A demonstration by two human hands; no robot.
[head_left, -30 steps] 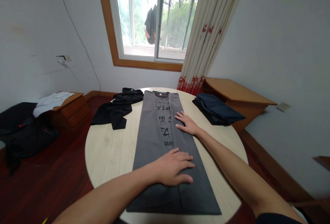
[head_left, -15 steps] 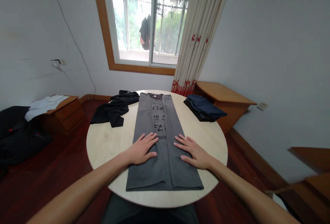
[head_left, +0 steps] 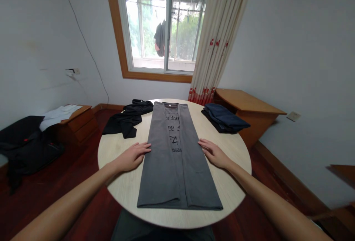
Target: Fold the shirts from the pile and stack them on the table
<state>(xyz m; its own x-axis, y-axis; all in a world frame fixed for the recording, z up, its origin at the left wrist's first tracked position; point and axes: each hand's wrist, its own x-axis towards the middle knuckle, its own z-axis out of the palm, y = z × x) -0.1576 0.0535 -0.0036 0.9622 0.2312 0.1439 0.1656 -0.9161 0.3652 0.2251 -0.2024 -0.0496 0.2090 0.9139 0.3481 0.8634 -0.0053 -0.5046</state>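
A grey T-shirt [head_left: 161, 170] with black lettering lies on the round table [head_left: 126, 204], both sides folded in toward its middle so that it forms a long strip. Its collar points to the window, and the hem is nearest me. At the shirt's left edge rests my left hand [head_left: 132, 156], fingers stretched out and tips touching the fabric. My right hand [head_left: 215, 153] lies at the opposite edge, fingers extended, tips at the cloth. Neither hand grips anything.
Crumpled black clothing [head_left: 124, 119] lies at the table's back left. A stack of folded dark clothes [head_left: 226, 118] sits at the back right. Behind it stands a wooden desk [head_left: 246, 102]. A low wooden cabinet [head_left: 80, 122] and a black bag [head_left: 36, 148] are on the left.
Both hands have slid outward from the top of the shirt to its side edges, the left hand leftward and the right hand slightly rightward. The view has shifted a little.
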